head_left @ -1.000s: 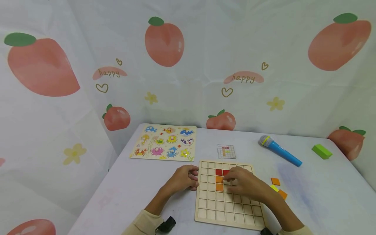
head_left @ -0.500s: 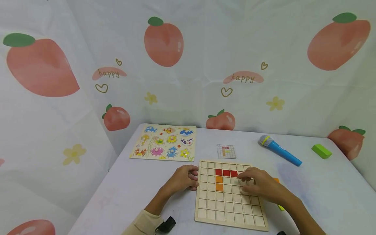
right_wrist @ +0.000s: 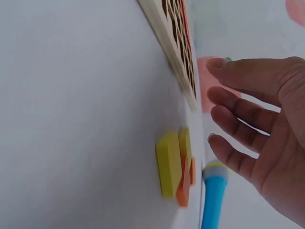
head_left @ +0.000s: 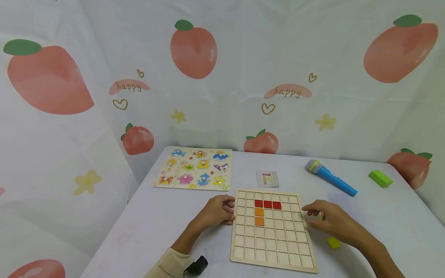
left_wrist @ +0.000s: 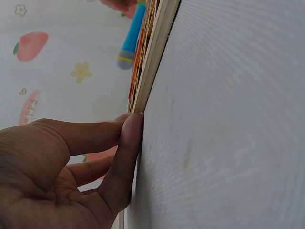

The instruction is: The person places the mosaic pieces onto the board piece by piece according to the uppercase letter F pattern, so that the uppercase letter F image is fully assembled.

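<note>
A light wooden grid board lies on the table, with a row of 3 red tiles and 2 orange tiles running down from the row's left end. My left hand holds the board's left edge; the left wrist view has its thumb and a bent finger meeting at that edge. My right hand hovers just off the right edge, fingers loosely bent and nothing between them. Below it in the right wrist view are loose tiles: a yellow tile, another yellow one and orange tiles, partly overlapping.
A card with a coloured grid pattern lies behind the board. An animal peg puzzle sits at the back left. A blue toy microphone and a green block are at the back right, before a fruit-print cloth.
My right hand has moved rightward off the board, uncovering the third red tile, and now hovers over the loose tiles. My left hand has stayed at the board's edge.
</note>
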